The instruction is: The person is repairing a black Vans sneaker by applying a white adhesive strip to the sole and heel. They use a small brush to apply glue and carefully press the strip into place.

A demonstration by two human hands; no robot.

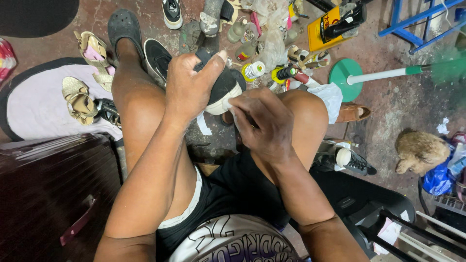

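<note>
dark case (53, 189) at lower left corner. gold sandals (80, 99) on pale mat (34, 104) at left edge. left hand (189, 87) wrapped around black shoe (221, 85) with white sole, held above knees at centre. right hand (264, 123) fingers pinched together against shoe's sole edge. bottles (255, 70) on floor beyond. green fan base (344, 73) toward right. tan dog (420, 150) at right edge.

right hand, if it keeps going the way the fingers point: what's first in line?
The right hand points up-left, fingertips already at the white sole edge of the black shoe that the left hand grips. So the shoe comes first, essentially at contact; depth from this overhead view is hard to judge.
</note>
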